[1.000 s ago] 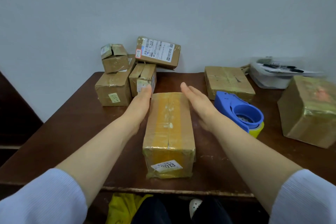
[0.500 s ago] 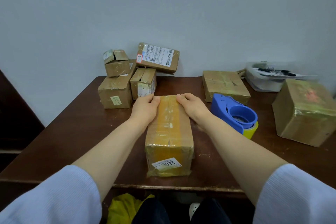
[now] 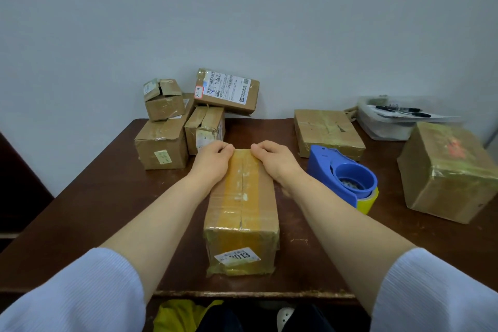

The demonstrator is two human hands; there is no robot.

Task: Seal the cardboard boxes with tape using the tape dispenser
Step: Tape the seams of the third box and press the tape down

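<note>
At frame centre, the left hand (image 3: pixel 213 162) and right hand (image 3: pixel 277 160) curl their fingers over the far end of the long brown cardboard box sealed with yellowish tape (image 3: pixel 241 213) on the dark wooden bench (image 3: pixel 89 205); right of centre, the blue plastic tape dispenser (image 3: pixel 342 178) rests beside it.

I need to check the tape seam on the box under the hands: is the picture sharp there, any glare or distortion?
Head view: soft, even light, faint shadows beside the taped box; glare patches on its tape, seam readable. Head view: left hand and right hand sharp, no motion blur. Head view: wide-angle stretching toward the edges, where the large box at right looks soft.
</note>
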